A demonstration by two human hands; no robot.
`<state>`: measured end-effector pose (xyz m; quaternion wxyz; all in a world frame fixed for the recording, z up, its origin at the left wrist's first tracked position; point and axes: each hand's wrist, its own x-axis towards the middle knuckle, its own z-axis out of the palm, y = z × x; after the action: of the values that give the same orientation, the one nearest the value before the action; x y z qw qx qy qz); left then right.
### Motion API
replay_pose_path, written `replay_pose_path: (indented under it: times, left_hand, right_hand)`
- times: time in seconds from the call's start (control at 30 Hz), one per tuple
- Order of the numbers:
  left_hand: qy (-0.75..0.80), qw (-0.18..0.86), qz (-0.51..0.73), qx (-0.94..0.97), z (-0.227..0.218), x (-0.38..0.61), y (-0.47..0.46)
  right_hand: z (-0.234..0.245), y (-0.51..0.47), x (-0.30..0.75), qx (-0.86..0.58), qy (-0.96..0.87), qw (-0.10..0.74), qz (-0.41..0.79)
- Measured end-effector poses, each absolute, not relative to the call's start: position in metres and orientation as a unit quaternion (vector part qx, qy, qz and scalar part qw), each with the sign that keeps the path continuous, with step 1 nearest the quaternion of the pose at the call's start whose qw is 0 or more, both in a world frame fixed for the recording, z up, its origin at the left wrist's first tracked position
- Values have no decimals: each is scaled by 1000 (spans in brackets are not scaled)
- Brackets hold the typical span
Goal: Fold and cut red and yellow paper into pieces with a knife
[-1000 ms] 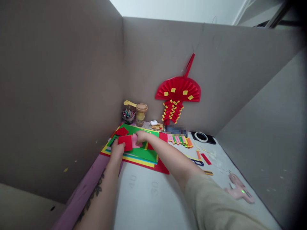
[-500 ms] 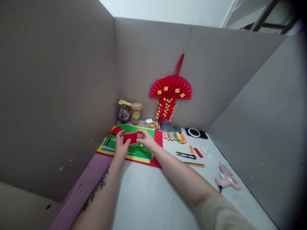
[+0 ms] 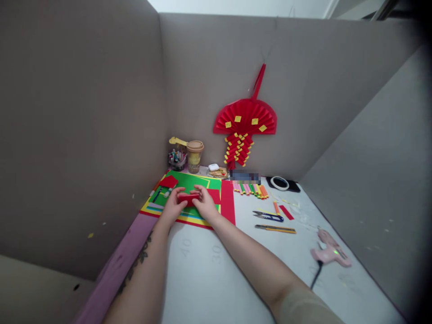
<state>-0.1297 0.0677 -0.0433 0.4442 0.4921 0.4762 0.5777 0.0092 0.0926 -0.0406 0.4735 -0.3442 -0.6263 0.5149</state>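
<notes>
Between my two hands is a small piece of red paper (image 3: 189, 199), curled or folded over into a narrow band. My left hand (image 3: 173, 204) pinches its left end with thumb and fingers. At the right end my right hand (image 3: 204, 202) grips it the same way. Both hands are just above a stack of coloured paper sheets (image 3: 189, 178), green on top with yellow and red edges showing. Another red paper piece (image 3: 213, 196) lies on the stack beside my right hand, and a red scrap (image 3: 168, 181) lies at its left.
Small coloured paper rolls (image 3: 250, 190) stand in a row behind thread snips (image 3: 269, 216) and a utility knife (image 3: 275, 229). A pink glue gun (image 3: 330, 249) with a cord lies at right. A lidded cup (image 3: 195, 156) stands behind; a red paper fan ornament (image 3: 245, 118) hangs on the back wall.
The red paper has gone from a flat, upright rectangle to a narrower band. My hands have lowered slightly and moved right in view. The camera view has shifted.
</notes>
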Motion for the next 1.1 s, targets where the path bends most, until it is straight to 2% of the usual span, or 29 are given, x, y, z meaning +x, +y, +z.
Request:
replay_pose_path:
  times: [0.17, 0.37, 0.57, 0.7, 0.87, 0.93, 1.1]
  left_hand:
    - [521, 391, 552, 520, -48, -123, 70]
    - [550, 321, 551, 539, -51, -121, 71]
    - [567, 329, 533, 534, -55, -122, 75]
    - [552, 323, 553, 534, -41, -118, 70]
    - [480, 120, 604, 625, -11, -115, 53]
    - [478, 81, 602, 634, -6, -115, 49]
    - [555, 213, 518, 615, -19, -118, 55]
  right_hand:
    - [-49, 91, 10, -416, -663, 426, 453]
    - [-47, 86, 10, -455, -688, 421, 377]
    - [-44, 89, 17, -516, -683, 392, 336]
    - [-32, 87, 29, -487, -698, 419, 317]
    - [-10, 75, 53, -352, -764, 515, 165]
    - [-7, 72, 60, -337, -771, 524, 130]
    - [-18, 80, 57, -408, -768, 445, 213]
